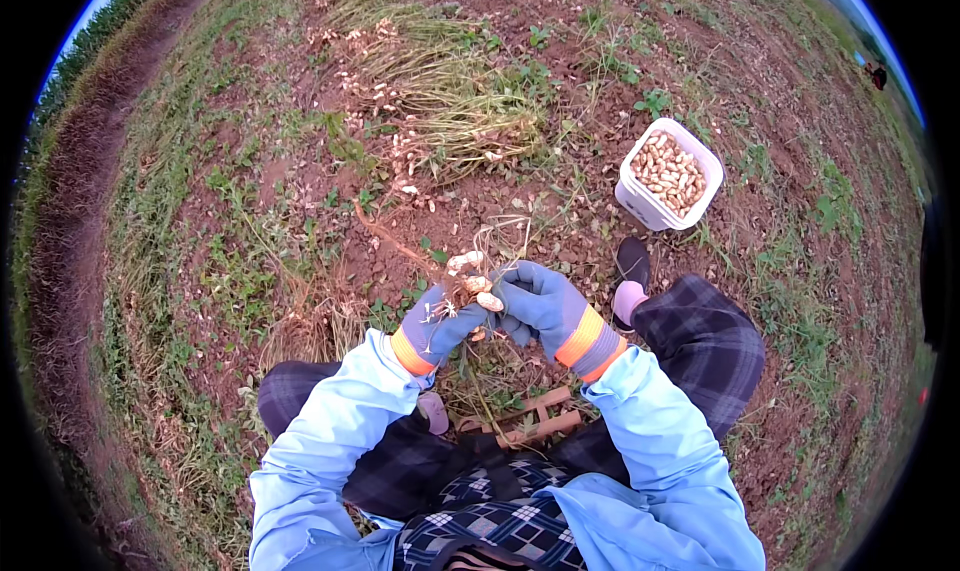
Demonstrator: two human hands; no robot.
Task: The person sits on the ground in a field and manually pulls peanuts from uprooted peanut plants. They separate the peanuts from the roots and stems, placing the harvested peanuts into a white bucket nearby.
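A pulled peanut plant with pale pods (477,283) and a long brown root (394,241) is held in front of me between both gloved hands. My left hand (442,327), in a grey-blue glove with an orange cuff, grips the plant by its root end. On the other side, my right hand (541,305) has its fingers curled in against the pods and thin stems; exactly what lies under the fingertips is hidden. Ahead and to the right stands a white plastic bucket (649,212), filled with peanut pods (670,170).
Uprooted peanut plants (472,113) lie heaped ahead, pods towards the left. Dry stalks (319,323) lie by my left knee. A wooden frame (551,413) sits between my legs. My shoe (634,260) is just below the bucket. A dirt track (112,158) runs along the left.
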